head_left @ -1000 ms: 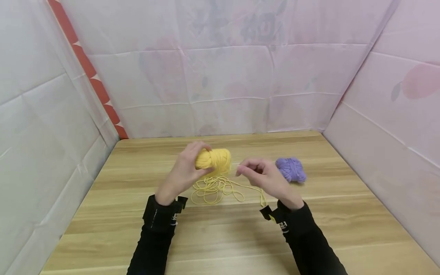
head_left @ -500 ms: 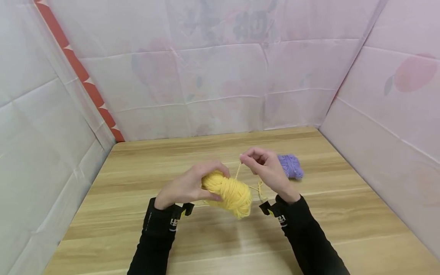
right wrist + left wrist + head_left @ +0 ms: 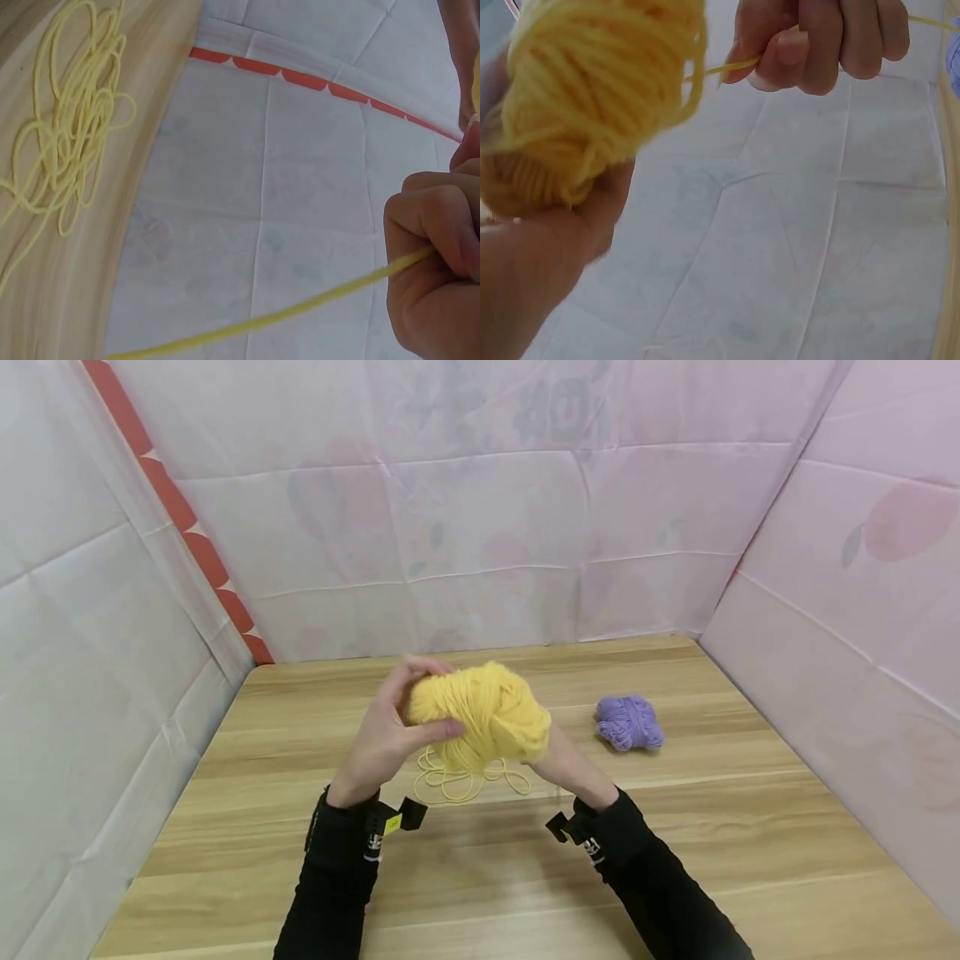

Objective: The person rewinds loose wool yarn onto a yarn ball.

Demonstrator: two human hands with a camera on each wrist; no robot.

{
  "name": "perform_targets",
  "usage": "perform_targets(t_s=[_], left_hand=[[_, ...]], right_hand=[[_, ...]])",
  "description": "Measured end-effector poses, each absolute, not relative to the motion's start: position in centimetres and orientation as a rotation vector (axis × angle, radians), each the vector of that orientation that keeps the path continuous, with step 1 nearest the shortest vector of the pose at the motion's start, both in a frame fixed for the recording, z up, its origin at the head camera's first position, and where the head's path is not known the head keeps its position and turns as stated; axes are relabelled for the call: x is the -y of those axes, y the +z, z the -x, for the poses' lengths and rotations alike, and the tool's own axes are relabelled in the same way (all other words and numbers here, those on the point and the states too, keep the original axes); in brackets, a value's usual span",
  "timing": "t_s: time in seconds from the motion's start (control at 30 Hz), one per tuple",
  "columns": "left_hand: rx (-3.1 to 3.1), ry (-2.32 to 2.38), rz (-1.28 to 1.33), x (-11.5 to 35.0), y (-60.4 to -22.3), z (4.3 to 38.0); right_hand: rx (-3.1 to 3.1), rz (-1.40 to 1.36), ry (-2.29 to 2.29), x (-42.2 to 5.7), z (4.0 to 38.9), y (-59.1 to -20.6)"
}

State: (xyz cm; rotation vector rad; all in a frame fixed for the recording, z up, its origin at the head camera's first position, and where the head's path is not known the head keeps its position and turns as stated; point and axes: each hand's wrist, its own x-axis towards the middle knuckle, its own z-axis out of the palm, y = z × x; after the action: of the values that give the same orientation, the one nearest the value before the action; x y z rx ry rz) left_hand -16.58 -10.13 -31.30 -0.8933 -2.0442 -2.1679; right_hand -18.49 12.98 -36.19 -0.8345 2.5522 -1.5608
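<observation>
A yellow ball of yarn (image 3: 487, 714) is held up above the table by my left hand (image 3: 382, 735), thumb on the near side and fingers behind. In the left wrist view its strands (image 3: 607, 75) look loosely wound at one end. My right hand (image 3: 817, 45) pinches a yellow strand (image 3: 739, 66) between thumb and forefinger, a short way from the ball. From the curled fingers (image 3: 427, 217) in the right wrist view, the strand (image 3: 300, 307) runs off to the lower left. The head view hides most of the right hand behind the ball.
Loose loops of yellow yarn (image 3: 450, 781) lie on the wooden table (image 3: 480, 877) beneath the hands. To the right sits a purple ball of yarn (image 3: 630, 723). Pale printed sheets (image 3: 480, 527) stand around the back and sides.
My left hand has turned the yellow ball, dipping it low and right, then lifting it back up. My right hand has moved left and is now behind the ball, still pinching the strand.
</observation>
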Motion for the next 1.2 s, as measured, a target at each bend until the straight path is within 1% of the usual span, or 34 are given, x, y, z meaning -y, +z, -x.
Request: perform_targets(t_s=[0.07, 0.2, 0.37, 0.53, 0.77, 1.03, 1.2], left_hand=[[1.989, -2.203, 0.790, 10.1, -31.2, 16.8], [1.869, -2.212, 0.597, 10.1, -31.2, 17.5], [1.788, -2.068, 0.384, 10.6, -31.5, 18.3], [1.831, -1.873, 0.256, 11.5, -31.9, 18.8], [1.896, -1.694, 0.229, 12.0, -32.2, 19.1], [1.954, -1.491, 0.229, 11.9, -32.6, 19.4], [2.071, -1.282, 0.336, 11.7, -32.8, 19.5]], right_hand=[[-2.484, 0.749, -1.545, -12.6, 18.4, -36.1], [-2.415, 0.987, -1.594, -12.2, 18.8, -36.3], [-2.415, 0.993, -1.559, -12.5, 18.7, -36.0], [-2.391, 0.967, -1.540, -13.4, 18.2, -35.1], [-2.465, 0.921, -1.512, -14.9, 17.4, -33.5], [-2.508, 0.952, -1.593, -16.8, 17.0, -32.2], [-2.538, 0.922, -1.656, -18.3, 16.4, -31.4]])
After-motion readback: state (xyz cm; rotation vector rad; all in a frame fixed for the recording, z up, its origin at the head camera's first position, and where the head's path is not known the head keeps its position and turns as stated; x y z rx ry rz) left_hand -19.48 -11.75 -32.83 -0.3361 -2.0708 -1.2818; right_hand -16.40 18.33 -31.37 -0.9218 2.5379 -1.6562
